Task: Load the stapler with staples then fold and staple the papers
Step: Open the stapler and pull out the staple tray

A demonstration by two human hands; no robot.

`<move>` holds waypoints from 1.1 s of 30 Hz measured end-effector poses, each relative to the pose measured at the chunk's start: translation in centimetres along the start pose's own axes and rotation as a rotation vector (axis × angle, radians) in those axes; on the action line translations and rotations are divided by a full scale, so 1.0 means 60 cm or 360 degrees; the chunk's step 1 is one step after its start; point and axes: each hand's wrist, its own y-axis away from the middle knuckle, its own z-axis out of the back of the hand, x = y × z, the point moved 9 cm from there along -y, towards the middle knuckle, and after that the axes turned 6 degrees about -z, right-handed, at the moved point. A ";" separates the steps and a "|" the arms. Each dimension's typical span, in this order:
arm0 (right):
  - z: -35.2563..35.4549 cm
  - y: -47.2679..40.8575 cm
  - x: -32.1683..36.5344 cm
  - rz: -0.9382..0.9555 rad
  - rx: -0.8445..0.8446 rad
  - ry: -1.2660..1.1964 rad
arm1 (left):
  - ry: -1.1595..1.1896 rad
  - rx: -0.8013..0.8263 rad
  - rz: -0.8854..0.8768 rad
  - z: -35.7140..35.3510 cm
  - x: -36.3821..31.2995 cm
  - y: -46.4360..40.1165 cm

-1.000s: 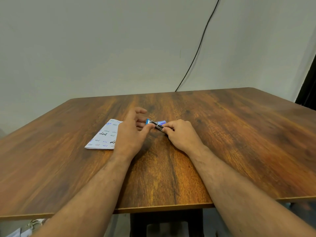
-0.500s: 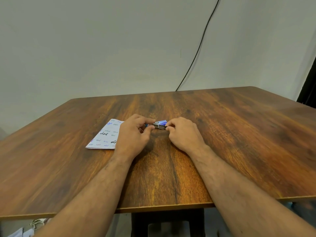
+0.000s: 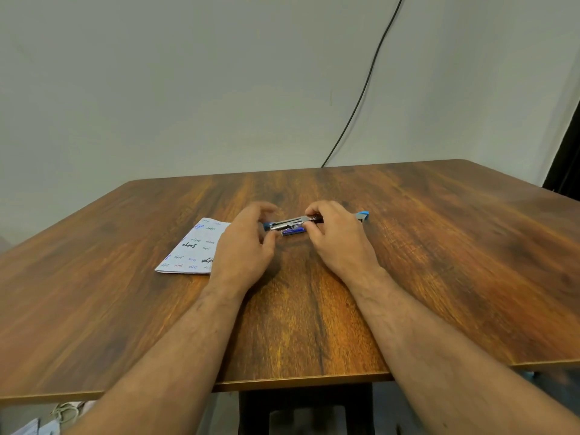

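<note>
My right hand (image 3: 337, 238) pinches the open stapler (image 3: 290, 223) near the middle of the table (image 3: 439, 262), toward its far edge. My left hand (image 3: 244, 243) hangs loosely curled at the stapler's left end, gripping nothing. The folded papers (image 3: 191, 249) lie just left

Left hand (image 3: 243, 246) cupped, right hand (image 3: 340, 243) pinching

The wooden table (image 3: 408, 246) carries folded, handwritten papers (image 3: 191, 249) just outside the left hand (image 3: 243, 249); a small blue box (image 3: 293, 231) lies between both hands.
</note>
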 end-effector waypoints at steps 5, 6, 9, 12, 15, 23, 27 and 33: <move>0.003 0.001 0.004 0.0026 -0.0015 -0.0028 | -0.0081 0.0065 0.0055 -0.006 0.003 0.001; 0.002 0.001 0.002 0.0015 -0.0006 -0.0028 | -0.0072 0.0102 0.0098 -0.010 0.008 0.001; -0.010 0.001 -0.002 -0.0001 0.0066 0.0006 | -0.0249 0.0265 0.0100 -0.027 0.009 0.002; -0.015 -0.003 -0.015 -0.0070 0.0061 0.0005 | -0.0168 0.0241 0.0145 -0.025 0.015 0.001; -0.016 -0.006 -0.027 -0.0152 0.0051 -0.0001 | -0.0177 0.0274 0.0093 -0.031 0.009 0.000; -0.016 -0.005 -0.035 -0.0253 0.0107 -0.0099 | -0.0138 0.0367 0.0175 -0.047 0.022 -0.002; -0.018 -0.007 -0.028 -0.0180 0.0113 -0.0076 | -0.0182 0.0398 0.0232 -0.051 0.033 -0.001; -0.024 0.000 -0.011 0.0023 0.0174 0.0073 | -0.0234 0.0433 0.0228 -0.055 0.036 -0.003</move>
